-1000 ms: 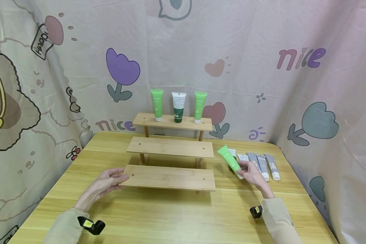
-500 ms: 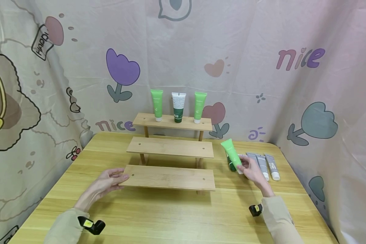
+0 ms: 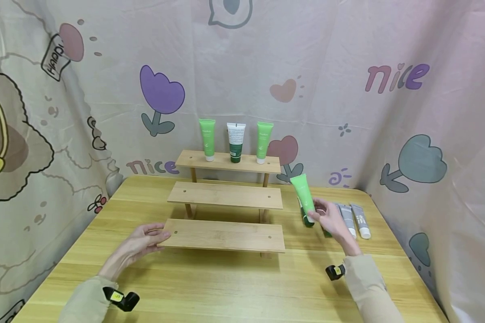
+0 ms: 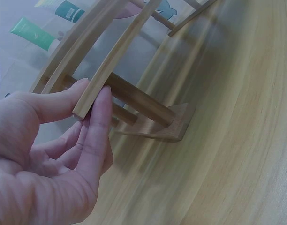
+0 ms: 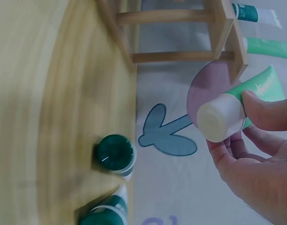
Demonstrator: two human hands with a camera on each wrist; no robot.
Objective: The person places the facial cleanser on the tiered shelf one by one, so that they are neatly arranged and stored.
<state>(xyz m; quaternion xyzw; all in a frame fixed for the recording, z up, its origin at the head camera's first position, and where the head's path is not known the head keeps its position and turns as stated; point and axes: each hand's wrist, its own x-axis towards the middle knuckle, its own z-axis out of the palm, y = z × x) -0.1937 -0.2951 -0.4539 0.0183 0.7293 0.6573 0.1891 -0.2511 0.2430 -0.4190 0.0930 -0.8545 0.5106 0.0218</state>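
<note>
My right hand (image 3: 331,220) pinches a light green squeeze tube (image 3: 302,190) near its white cap (image 5: 222,117), thumb on one side and fingers on the other. The tube tilts, flat end up, right of the wooden three-tier stand (image 3: 222,235). With thumb and fingers my left hand (image 3: 143,242) pinches the left end of the stand's lowest shelf (image 4: 108,70). On the top shelf stand a green tube (image 3: 208,139), a white and dark green tube (image 3: 236,142) and another green tube (image 3: 264,141), caps down.
Behind my right hand a white and dark green tube (image 3: 308,220) lies on the wooden table (image 3: 210,287); another (image 5: 106,213) is partly hidden. Further right lie grey tubes (image 3: 361,221). A patterned curtain (image 3: 319,40) hangs behind the table.
My right hand has raised the green tube slightly, moved it a little left and turned it more upright. The left hand keeps its place on the lowest shelf.
</note>
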